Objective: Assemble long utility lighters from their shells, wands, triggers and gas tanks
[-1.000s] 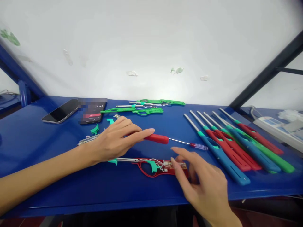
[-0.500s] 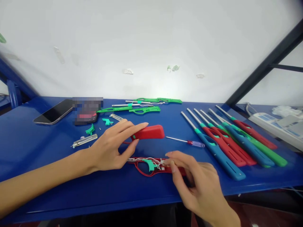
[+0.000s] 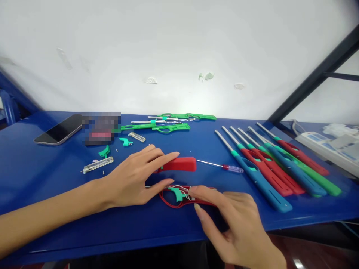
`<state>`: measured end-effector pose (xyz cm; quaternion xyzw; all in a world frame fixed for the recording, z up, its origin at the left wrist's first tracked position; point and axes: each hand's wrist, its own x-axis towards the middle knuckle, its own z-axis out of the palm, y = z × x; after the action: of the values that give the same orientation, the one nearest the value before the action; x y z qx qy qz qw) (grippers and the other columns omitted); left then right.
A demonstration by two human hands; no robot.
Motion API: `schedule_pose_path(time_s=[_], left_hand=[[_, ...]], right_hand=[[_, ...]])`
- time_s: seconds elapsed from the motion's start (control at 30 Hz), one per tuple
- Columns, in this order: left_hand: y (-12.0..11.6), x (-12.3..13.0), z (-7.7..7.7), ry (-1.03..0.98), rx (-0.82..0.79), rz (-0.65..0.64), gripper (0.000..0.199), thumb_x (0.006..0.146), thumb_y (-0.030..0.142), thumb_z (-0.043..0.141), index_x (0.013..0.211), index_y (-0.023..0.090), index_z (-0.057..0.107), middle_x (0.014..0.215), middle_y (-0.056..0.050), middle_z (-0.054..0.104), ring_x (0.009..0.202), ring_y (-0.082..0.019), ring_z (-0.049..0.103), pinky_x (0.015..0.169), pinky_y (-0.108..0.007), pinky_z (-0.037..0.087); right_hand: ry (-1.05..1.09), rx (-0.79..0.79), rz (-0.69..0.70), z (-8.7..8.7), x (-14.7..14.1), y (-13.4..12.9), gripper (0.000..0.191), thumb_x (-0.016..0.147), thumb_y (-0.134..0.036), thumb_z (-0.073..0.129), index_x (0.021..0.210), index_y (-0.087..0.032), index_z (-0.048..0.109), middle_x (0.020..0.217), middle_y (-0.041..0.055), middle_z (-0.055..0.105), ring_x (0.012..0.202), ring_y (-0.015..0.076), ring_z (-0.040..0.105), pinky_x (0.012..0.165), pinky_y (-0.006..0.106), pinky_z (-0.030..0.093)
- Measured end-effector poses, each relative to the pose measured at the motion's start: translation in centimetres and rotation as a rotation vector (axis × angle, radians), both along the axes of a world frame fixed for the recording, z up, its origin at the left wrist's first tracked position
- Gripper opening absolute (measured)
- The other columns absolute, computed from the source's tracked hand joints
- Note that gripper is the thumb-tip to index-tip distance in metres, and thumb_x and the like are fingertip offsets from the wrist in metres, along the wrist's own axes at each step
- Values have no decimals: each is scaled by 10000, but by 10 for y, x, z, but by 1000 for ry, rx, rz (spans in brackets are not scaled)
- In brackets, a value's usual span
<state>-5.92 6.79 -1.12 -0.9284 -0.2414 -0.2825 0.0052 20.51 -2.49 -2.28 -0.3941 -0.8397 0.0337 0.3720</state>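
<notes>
Blue table (image 3: 112, 231) stretches beneath the left hand (image 3: 137, 175) and right hand (image 3: 241, 216), both loosely open; the right's fingers are at an opened red casing (image 3: 185, 203), the left's on a red cover (image 3: 182, 164); a teal trigger (image 3: 177, 194) sits in the casing.

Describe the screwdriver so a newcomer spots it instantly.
On the blue table, look between the red casing at the left hand and the lighter row. The screwdriver lies there, thin shaft toward the casing. Its see-through purple handle sets it apart from the lighters.
</notes>
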Motion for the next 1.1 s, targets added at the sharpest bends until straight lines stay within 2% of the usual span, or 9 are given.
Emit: schedule_pose_path(time_s=[0.37, 0.63, 0.87, 1.1], left_hand=[[-1, -1, 1, 1, 4, -7, 483, 1079, 272, 564, 1538, 142, 486, 1088, -100, 657, 922, -213, 580, 831, -357, 544], [1, 1, 1, -15, 7, -12, 469, 1070, 234, 564, 1527, 144, 503, 1064, -94, 661, 906, -205, 585, 835, -352, 542], [0, 0, 2, -9, -7, -12, 468, 1065, 216, 568, 1520, 125, 509, 1065, -93, 654, 917, -205, 581, 844, -349, 532], [-1, 2, 1, -10, 0, -14, 464, 1064, 215, 553, 1520, 151, 505, 1059, -93, 664, 907, -208, 597, 838, -356, 549]], right_hand=[[-45, 42, -24, 4, 0, -1, 221, 1067, -294, 543, 1265, -262, 637, 1089, -45, 848, 859, 148, 828, 715, 263, 599], [-90, 63, 40, 1, 0, 1, 272, 1059, -220, 543, 1305, -176, 653, 1093, 26, 850, 899, 165, 832, 733, 251, 629], [-99, 63, 48, 1, -1, 2, 317, 1053, -187, 517, 1341, -157, 645, 1086, 4, 849, 903, 148, 832, 700, 263, 623], [-93, 76, 45, 1, -1, 2, 345, 1045, -180, 526, 1370, -158, 639, 1053, -9, 851, 910, 138, 829, 687, 250, 617]])
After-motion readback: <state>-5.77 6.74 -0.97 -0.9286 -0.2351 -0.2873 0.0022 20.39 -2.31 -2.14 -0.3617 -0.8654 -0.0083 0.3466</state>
